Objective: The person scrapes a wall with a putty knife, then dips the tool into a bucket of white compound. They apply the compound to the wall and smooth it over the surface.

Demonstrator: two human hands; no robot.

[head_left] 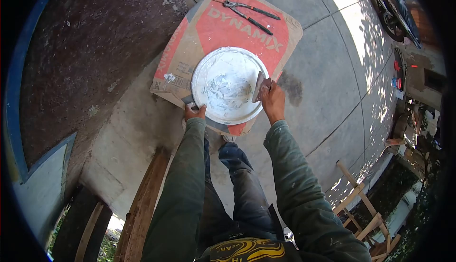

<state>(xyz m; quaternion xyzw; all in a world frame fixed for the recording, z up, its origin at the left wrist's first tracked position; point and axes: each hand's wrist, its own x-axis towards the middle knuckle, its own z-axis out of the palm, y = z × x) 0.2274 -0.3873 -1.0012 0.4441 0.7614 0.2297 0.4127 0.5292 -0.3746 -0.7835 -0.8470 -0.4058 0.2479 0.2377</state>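
A round white tray [198, 78], like a large bucket lid, lies on a flattened bag, its inside smeared with white paste [225, 91]. My left hand [194, 112] is closed on the tray's near left rim, with a small dark piece by the fingers that I cannot make out. At the tray's right side my right hand [273, 101] grips a flat putty scraper [259, 85], its blade over the inner edge of the tray. Fingers under the rim are hidden.
The red and brown DYNAMIX bag [209, 36] covers a raised support. Pincers [247, 14] with dark handles lie open on its far part. A wooden post [142, 205] stands lower left, a wooden frame [368, 209] lower right, and a motorcycle [392, 12] far right.
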